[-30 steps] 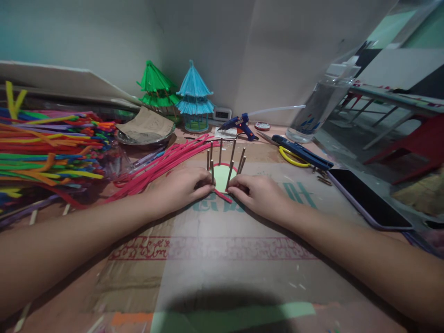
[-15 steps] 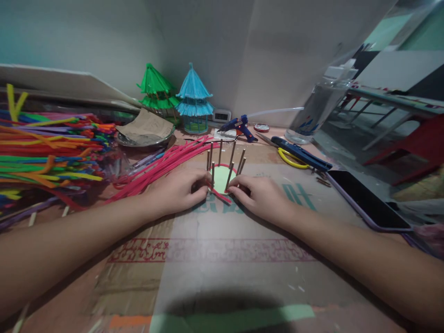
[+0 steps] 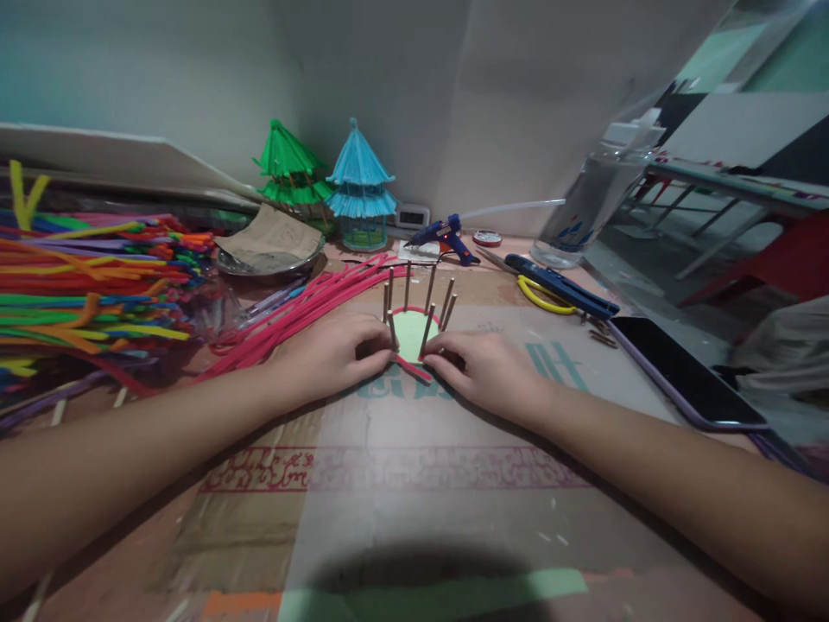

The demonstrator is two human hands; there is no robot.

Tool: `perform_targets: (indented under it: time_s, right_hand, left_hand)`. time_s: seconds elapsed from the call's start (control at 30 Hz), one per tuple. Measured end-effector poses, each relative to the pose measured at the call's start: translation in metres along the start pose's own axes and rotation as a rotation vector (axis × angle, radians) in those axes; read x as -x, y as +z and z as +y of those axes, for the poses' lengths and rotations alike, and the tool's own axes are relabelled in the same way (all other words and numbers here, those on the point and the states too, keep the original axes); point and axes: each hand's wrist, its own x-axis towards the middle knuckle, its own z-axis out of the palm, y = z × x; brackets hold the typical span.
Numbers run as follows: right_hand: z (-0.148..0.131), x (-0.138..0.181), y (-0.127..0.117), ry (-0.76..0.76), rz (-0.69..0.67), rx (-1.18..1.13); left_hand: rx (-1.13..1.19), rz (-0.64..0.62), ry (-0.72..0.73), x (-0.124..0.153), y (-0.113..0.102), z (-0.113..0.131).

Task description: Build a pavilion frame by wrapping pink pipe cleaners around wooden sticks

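The red strip [image 3: 414,371] trails at the pale-green disc's [image 3: 409,333] six o'clock; left hand [image 3: 340,348] at eight, right hand [image 3: 489,367] at four — whether clamped on it, I can't tell. An uneven tug could tilt the brown sticks [image 3: 427,329]. Since earlier, hands barely shifted — more grey cloth [image 3: 794,345] shows at three.

A: How is the green disc [image 3: 409,333] finished?
B: Smooth and matt; a matt, fuzzy look is given by the pink strips [image 3: 311,302].
A: And the bottle [image 3: 586,206]?
B: Clear, glossy plastic is seen; matt paper is shown in the cardboard [image 3: 252,523].
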Motion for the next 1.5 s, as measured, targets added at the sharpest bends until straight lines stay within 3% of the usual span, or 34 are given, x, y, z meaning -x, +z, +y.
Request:
perform_targets:
  time_s: [0.2, 0.47, 0.7, 0.8, 1.0, 1.5]
  right_hand:
    - [-0.008, 0.010, 0.002, -0.143, 0.025, 0.070]
    - [-0.013, 0.025, -0.009, -0.437, 0.230, -0.049]
    - [0.009, 0.005, -0.007, -0.003, 0.516, -0.481]
    - [0.010, 0.001, -0.004, 0.005, 0.464, -0.540]
    - [-0.001, 0.006, -0.008, -0.043, 0.279, -0.418]
    - [0.006, 0.005, -0.002, -0.092, 0.292, -0.333]
  left_hand:
    - [0.000, -0.002, 0.019, 0.002, 0.000, -0.005]
    - [0.034, 0.015, 0.019, 0.002, -0.003, -0.003]
    - [0.043, 0.028, 0.009, 0.002, -0.002, -0.004]
    - [0.066, 0.033, 0.012, 0.001, 0.000, -0.008]
    - [0.066, 0.035, -0.014, 0.000, -0.001, -0.010]
    - [0.094, 0.037, 0.001, -0.002, -0.002, -0.008]
